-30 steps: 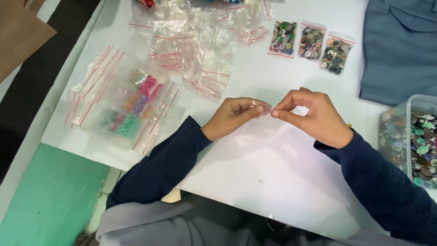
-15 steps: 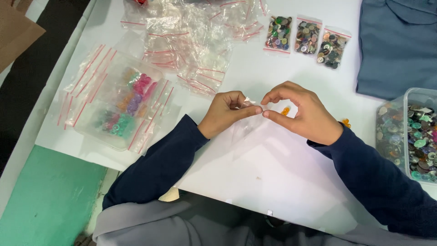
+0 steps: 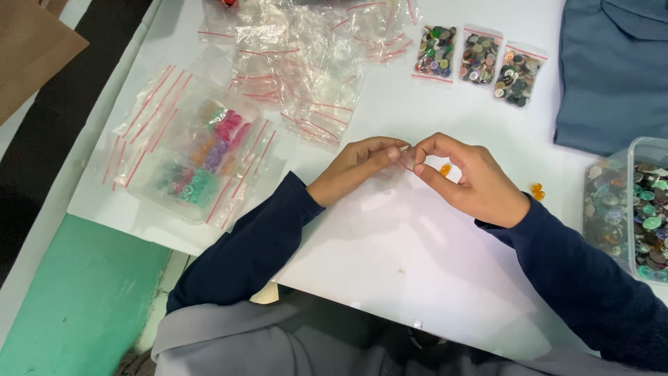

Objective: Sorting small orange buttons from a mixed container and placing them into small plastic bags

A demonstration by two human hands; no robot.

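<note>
My left hand [image 3: 355, 167] and my right hand [image 3: 470, 182] meet fingertip to fingertip over the white table [image 3: 417, 271]. Together they pinch the top edge of a small clear zip bag [image 3: 406, 159], which is hard to make out against the table. A small orange button [image 3: 445, 169] lies just under my right fingers. Two more orange buttons [image 3: 536, 191] sit on the table to the right of that hand.
Three filled bags of mixed buttons [image 3: 479, 61] lie at the back. Empty clear zip bags [image 3: 306, 63] are heaped at back left, over a clear box of coloured buttons [image 3: 198, 157]. A clear tub of mixed buttons [image 3: 630, 209] stands at right, blue cloth [image 3: 616, 69] beyond it.
Both hands stayed pinched together on the small bag and shifted slightly. Orange buttons have come into view beside my right hand.
</note>
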